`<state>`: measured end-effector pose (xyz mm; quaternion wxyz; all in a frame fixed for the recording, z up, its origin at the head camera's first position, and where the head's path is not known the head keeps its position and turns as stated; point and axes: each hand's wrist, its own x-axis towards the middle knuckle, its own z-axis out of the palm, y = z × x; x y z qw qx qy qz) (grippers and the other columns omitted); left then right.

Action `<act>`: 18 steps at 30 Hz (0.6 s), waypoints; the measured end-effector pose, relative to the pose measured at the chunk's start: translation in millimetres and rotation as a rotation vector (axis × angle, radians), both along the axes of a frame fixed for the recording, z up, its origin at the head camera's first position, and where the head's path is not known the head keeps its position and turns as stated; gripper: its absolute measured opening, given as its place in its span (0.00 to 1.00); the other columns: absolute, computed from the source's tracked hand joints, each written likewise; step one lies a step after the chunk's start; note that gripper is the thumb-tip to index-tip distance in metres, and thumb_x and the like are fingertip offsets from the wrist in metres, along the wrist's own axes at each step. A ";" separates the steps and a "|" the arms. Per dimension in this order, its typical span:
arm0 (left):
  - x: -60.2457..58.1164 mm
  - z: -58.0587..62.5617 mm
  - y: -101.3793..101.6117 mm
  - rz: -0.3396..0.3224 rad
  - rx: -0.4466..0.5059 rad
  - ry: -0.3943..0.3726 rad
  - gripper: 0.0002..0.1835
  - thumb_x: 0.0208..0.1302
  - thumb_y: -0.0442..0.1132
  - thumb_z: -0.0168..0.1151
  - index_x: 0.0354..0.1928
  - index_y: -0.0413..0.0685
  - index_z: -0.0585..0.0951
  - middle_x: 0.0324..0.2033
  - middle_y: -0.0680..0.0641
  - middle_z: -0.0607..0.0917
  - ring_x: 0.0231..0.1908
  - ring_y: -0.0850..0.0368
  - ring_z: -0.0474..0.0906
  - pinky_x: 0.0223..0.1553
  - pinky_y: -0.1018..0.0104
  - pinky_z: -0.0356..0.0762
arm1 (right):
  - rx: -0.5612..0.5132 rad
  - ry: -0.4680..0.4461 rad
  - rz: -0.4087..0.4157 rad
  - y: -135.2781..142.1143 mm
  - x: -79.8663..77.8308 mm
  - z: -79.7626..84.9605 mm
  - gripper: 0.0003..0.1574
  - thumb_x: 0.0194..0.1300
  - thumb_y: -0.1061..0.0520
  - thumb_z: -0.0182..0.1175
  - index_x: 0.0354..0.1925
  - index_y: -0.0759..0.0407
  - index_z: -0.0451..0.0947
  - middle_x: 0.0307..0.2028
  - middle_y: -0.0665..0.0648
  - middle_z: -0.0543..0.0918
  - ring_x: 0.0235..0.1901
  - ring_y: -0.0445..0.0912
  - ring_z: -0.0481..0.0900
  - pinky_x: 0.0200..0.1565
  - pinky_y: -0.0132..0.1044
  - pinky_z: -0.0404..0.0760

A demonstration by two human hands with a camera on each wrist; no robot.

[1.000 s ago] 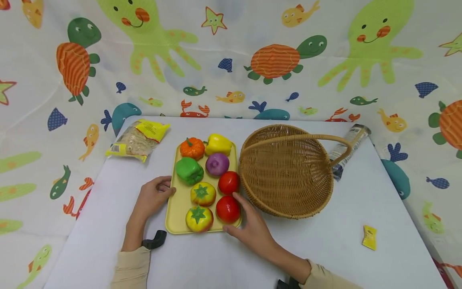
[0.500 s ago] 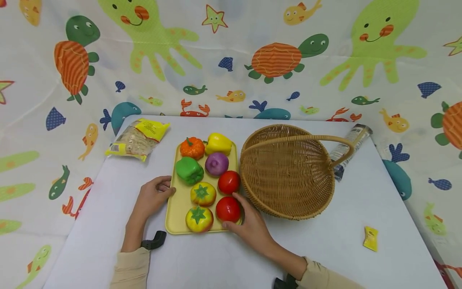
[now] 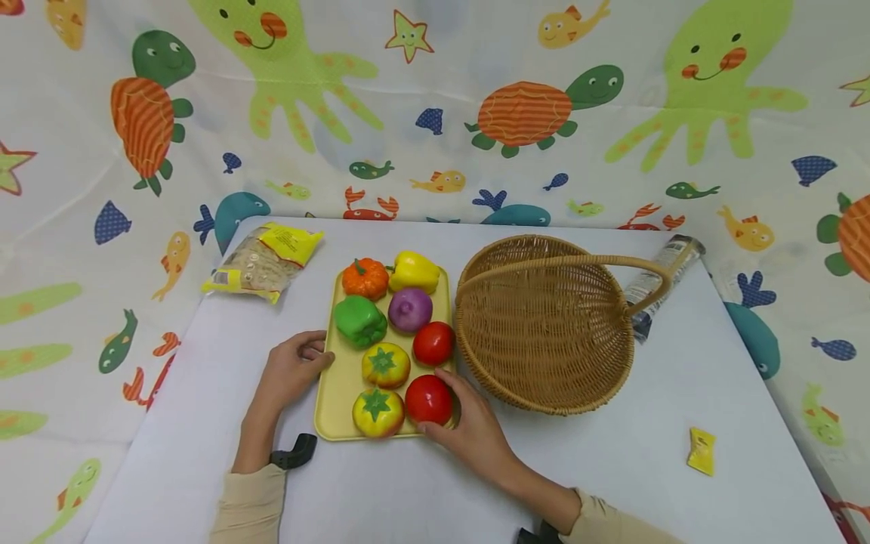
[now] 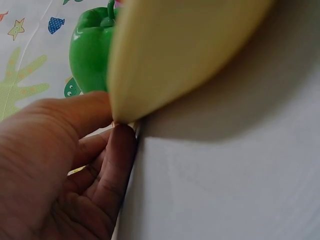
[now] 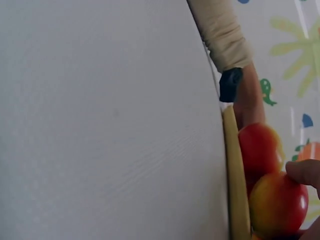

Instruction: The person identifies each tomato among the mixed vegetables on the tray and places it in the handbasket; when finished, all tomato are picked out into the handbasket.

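My left hand pinches the left rim of a pale yellow tray; in the left wrist view the thumb lies against its side, with fingers at the lower edge. At the tray's front right corner, my right hand holds a shiny red tomato between thumb and fingers. Behind it sits another red tomato. Two yellow-red tomatoes with green star tops are to the left. Farther back lie a green bell pepper, a purple onion, an orange pumpkin and a yellow pepper.
A wicker basket with an arched handle stands just right of the tray. Behind it lies a clear tube-shaped package. A yellow-and-clear bag is at the back left, and a small yellow packet at the right.
The right thumb and fingers have closed around the front red tomato, which has shifted slightly left toward the yellow-red one. My left hand stays at the tray rim.
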<state>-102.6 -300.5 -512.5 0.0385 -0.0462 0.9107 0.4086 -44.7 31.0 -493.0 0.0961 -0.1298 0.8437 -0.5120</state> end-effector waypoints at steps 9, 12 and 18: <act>-1.5 -1.4 0.8 0.002 -0.004 0.009 0.24 0.64 0.41 0.65 0.60 0.38 0.77 0.40 0.46 0.82 0.38 0.54 0.78 0.37 0.63 0.76 | 0.003 -0.003 0.074 10.7 15.9 29.3 0.51 0.51 0.46 0.77 0.70 0.43 0.66 0.65 0.41 0.70 0.63 0.43 0.68 0.59 0.55 0.69; -1.2 -1.7 0.7 0.003 -0.004 0.009 0.24 0.65 0.41 0.65 0.61 0.38 0.77 0.41 0.46 0.83 0.39 0.54 0.78 0.37 0.63 0.76 | -0.057 -0.050 0.137 16.8 19.2 46.6 0.50 0.52 0.46 0.77 0.69 0.37 0.66 0.65 0.39 0.69 0.64 0.41 0.67 0.59 0.55 0.70; -0.8 -0.8 0.4 0.001 -0.004 0.013 0.24 0.65 0.41 0.65 0.60 0.38 0.77 0.41 0.45 0.82 0.38 0.53 0.78 0.37 0.63 0.76 | -0.158 -0.091 0.268 34.0 14.9 80.2 0.47 0.56 0.47 0.75 0.69 0.35 0.65 0.65 0.43 0.70 0.62 0.41 0.69 0.59 0.45 0.72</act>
